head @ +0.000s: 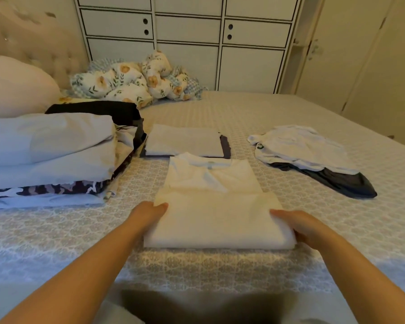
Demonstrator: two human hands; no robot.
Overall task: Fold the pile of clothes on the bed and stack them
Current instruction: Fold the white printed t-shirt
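White shirt: a white shirt [214, 204] is laid flat on the bed [290, 230], collar end away from the person, its near half doubled up over itself in a thick fold.
Left hand: the left hand [150, 212] is set against the left edge of the fold, fingertips tucked at the cloth; a grip on the edge is suggested, though how the fingers lie underneath cannot be told.
Right hand: the right hand [297, 224] is placed at the right edge of the fold, fingers curled round the cloth's side.
Folded stack: just beyond the shirt, a pale folded garment [184, 141] is seen resting on a dark folded piece [225, 148], edges of the dark one showing at the right.
Unfolded pile: to the right, well apart from the shirt, a crumpled white garment [299, 148] is heaped over a dark grey garment [341, 182].
Left side: folded grey bedding [47, 146] is stacked on a camouflage-patterned cloth [56, 187], with a black item [96, 109] behind.
Far end: a floral bundle [136, 78] is bunched near the tufted headboard [33, 43], beside a pillow [14, 87]; white cabinets [187, 38] are seen behind.
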